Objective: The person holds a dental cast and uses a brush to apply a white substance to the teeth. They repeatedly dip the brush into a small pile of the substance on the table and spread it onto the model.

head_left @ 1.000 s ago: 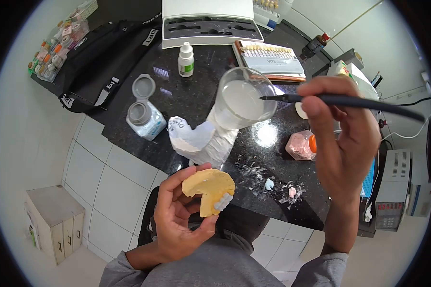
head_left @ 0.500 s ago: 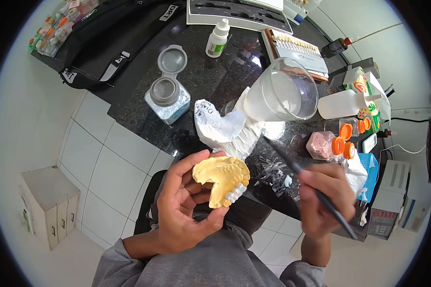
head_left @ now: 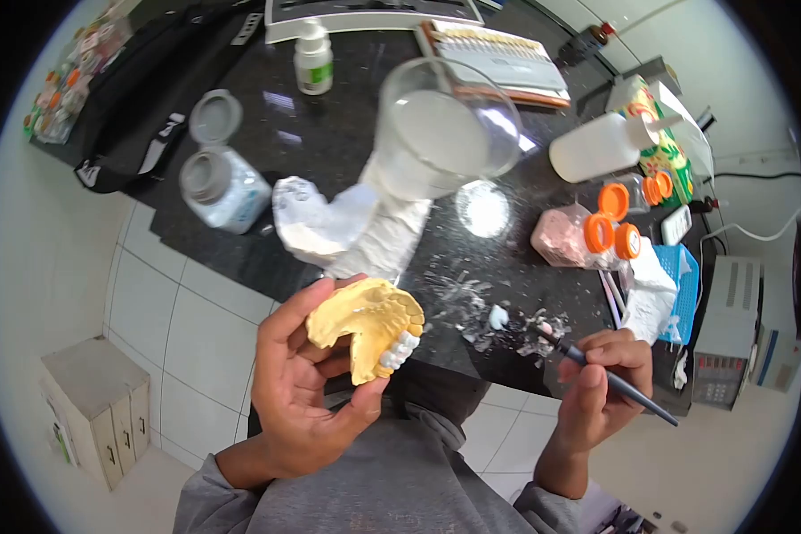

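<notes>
My left hand [head_left: 307,378] grips a yellow dental cast [head_left: 365,316] by its edge, with the tooth side facing up. A short row of white teeth [head_left: 399,351] sits on its right side. In my right hand [head_left: 610,378] a slim dark brush [head_left: 627,392] is pinched between thumb and fingers, its thin end pointing left over the counter. That end is close to scattered pale shavings [head_left: 543,334]. A small pale blue-white lump [head_left: 498,317] lies a little to the left of it.
On the dark counter stand a glass of cloudy liquid [head_left: 445,133], an open powder jar [head_left: 227,191], a dropper bottle [head_left: 313,62], a squeeze bottle [head_left: 596,149] and a pink-filled jar [head_left: 561,236]. A white plaster piece [head_left: 316,218] rests on crumpled tissue [head_left: 387,236]. A shade guide [head_left: 498,62] lies behind.
The brush has swung from pointing toward the glass down to the shavings, and my right hand has lowered. The view has shifted, so the counter things appear further left. The cast stays in my left hand.
</notes>
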A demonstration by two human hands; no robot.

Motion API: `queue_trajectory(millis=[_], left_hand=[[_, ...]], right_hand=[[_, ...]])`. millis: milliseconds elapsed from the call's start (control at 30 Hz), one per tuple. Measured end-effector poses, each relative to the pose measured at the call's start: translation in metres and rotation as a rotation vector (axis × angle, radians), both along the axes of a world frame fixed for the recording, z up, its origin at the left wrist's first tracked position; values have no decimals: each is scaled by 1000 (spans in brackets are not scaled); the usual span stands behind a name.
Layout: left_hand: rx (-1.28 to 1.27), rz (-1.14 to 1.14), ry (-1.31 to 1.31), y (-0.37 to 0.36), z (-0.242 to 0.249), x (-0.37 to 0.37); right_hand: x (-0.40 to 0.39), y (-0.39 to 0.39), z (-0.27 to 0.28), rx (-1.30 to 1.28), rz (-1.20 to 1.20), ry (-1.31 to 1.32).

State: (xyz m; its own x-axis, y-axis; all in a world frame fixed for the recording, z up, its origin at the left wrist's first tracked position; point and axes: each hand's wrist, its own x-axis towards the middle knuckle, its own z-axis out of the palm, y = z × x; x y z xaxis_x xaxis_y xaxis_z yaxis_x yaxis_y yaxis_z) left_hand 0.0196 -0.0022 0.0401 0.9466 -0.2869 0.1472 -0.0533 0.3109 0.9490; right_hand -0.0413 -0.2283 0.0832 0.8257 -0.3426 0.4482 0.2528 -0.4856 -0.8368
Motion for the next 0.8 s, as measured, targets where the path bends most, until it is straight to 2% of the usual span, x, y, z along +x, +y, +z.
queue_trajectory(millis=[67,300,800], left_hand=[[0,-32,-45,-5,-1,1],[86,-139,-15,-26,4,-2],[134,-128,-19,-27,4,0]], right_hand=[[-13,2,-6,185,-67,18],[-27,-4,-30,178,-32,86],[-22,-7,-28,53,8,139]])
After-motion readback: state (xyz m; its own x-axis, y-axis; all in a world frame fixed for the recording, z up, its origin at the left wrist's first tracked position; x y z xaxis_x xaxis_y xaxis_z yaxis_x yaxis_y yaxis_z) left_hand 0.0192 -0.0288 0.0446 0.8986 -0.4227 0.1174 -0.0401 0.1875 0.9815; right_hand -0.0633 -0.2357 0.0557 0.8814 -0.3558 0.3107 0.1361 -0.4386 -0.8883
